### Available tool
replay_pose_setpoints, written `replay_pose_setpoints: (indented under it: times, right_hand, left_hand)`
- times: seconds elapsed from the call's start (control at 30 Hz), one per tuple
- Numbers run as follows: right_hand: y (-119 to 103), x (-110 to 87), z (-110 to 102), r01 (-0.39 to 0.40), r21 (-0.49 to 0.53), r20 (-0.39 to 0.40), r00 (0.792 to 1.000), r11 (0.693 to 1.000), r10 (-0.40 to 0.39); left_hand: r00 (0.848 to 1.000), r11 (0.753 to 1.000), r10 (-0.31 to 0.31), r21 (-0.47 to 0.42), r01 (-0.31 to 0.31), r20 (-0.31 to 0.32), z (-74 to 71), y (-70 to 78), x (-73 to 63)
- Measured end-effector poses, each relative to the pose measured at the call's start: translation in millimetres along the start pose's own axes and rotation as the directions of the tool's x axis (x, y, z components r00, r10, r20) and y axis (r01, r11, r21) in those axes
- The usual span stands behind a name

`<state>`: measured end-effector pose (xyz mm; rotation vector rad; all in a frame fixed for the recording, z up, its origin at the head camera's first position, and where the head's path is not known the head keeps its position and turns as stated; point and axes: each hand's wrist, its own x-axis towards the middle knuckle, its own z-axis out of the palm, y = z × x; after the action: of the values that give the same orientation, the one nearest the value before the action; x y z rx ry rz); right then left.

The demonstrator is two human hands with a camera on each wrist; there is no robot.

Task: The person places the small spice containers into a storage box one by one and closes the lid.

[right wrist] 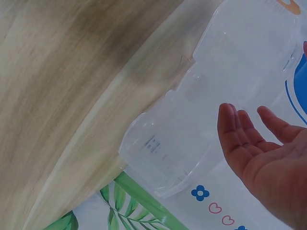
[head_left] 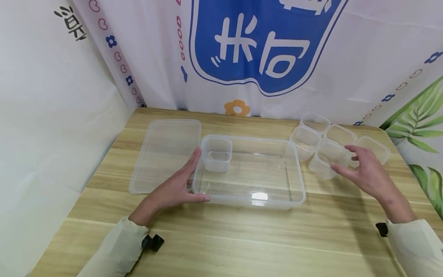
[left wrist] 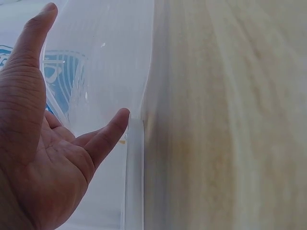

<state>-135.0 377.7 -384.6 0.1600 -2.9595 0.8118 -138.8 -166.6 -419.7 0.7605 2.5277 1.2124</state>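
Observation:
A large clear rectangular plastic container (head_left: pixel 254 175) stands on the table, with one small clear container (head_left: pixel 217 161) inside its far left corner. My left hand (head_left: pixel 173 188) rests at the big container's left side, thumb by the front rim and fingers extended along the wall. In the left wrist view that hand (left wrist: pixel 53 153) has its fingers spread. My right hand (head_left: pixel 370 175) is at a small clear container (head_left: pixel 323 166) at the front of a group, thumb and fingers spread about it. The right wrist view shows this hand (right wrist: pixel 268 158) with fingers loosely bent; contact is unclear.
A flat translucent lid (head_left: pixel 166 156) lies left of the big container. Several more small clear containers (head_left: pixel 304 140) cluster at the right rear of the wooden table (head_left: pixel 221 238). A printed white cloth (head_left: pixel 155 57) hangs behind the table's back edge.

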Motion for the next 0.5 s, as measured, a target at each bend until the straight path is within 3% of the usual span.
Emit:
replay_pose_setpoints:
  times: [0.5]
  right_hand:
    - [1.9, -1.2, 3.3, -0.014, -0.029, 0.040, 0.999, 0.999, 0.016]
  left_hand:
    - [1.000, 1.000, -0.002, 0.003, 0.002, 0.003, -0.6, -1.7, -0.5]
